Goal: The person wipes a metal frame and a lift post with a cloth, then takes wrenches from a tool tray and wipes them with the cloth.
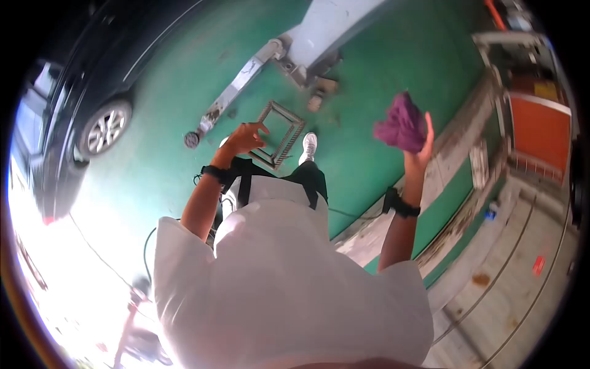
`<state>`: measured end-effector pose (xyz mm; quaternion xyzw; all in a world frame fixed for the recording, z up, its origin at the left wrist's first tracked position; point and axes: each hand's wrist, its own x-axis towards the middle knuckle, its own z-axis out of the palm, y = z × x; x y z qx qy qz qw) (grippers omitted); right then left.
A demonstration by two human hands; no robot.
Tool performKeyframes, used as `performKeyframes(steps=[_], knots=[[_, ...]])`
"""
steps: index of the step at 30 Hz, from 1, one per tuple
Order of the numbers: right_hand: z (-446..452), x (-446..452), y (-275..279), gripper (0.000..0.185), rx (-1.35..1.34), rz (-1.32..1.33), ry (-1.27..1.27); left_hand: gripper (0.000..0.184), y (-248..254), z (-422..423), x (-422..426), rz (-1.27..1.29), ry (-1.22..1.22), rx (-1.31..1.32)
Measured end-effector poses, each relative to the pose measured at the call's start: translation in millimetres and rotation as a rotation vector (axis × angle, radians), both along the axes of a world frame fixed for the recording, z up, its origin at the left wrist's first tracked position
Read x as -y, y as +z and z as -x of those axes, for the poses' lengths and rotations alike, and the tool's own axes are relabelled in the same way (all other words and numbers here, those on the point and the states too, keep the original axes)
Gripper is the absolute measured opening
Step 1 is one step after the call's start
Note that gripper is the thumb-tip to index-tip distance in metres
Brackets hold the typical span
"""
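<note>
A crumpled purple cloth (402, 126) is in my right hand (421, 155), raised out to the right. One finger stretches up along the cloth's edge, and the other fingers are mostly hidden. My left hand (247, 139) is in front of my waist, fingers apart and slightly bent, with nothing in it. Below and just beyond that hand, a rectangular metal frame (295, 136) lies on the green floor by my white shoe (310, 146).
A grey lift post base (319, 37) with a jointed arm (246, 74) reaches across the floor ahead. To the left stands a dark car (67, 80). An orange-red panel (539, 135) and a low ledge (452, 138) are on the right. Cables trail behind on the left.
</note>
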<state>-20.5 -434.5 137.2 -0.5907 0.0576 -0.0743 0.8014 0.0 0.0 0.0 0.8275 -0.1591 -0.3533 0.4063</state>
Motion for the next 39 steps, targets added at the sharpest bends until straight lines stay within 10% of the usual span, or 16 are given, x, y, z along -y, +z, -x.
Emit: performKeyframes(steps=[2, 12, 20, 24, 26, 34, 39], knots=[[-41.7, -27.4, 40.2, 0.075, 0.234, 0.651, 0.09, 0.024, 3.1, 23.2, -22.3, 0.0, 0.292, 0.092], [-81.5, 36.7, -36.6, 0.062, 0.139, 0.642, 0.616, 0.015, -37.1, 160.3, 90.5, 0.007, 0.742, -0.157], [-26.6, 30.7, -70.4, 0.05, -0.097, 1.153, 1.433, 0.021, -209.2, 313.7, 142.7, 0.061, 1.301, -0.1], [-61.6, 45.1, -66.2, 0.047, -0.056, 1.247, 1.477, 0.027, -291.2, 308.8, 203.0, -0.039, 1.505, -0.55], [-59.9, 47.0, -63.3, 0.046, -0.08, 1.24, 1.389, 0.032, -277.1, 339.9, 228.0, -0.016, 1.531, -0.813], [-140.5, -14.5, -161.5, 0.031, 0.279, 1.255, 1.643, 0.053, -228.8, 329.2, 277.6, 0.182, 1.771, -0.146], [-194.9, -108.7, -226.8, 0.029, 0.184, 1.214, 1.897, 0.039, -233.0, 302.0, 285.8, 0.003, 1.988, -0.191]])
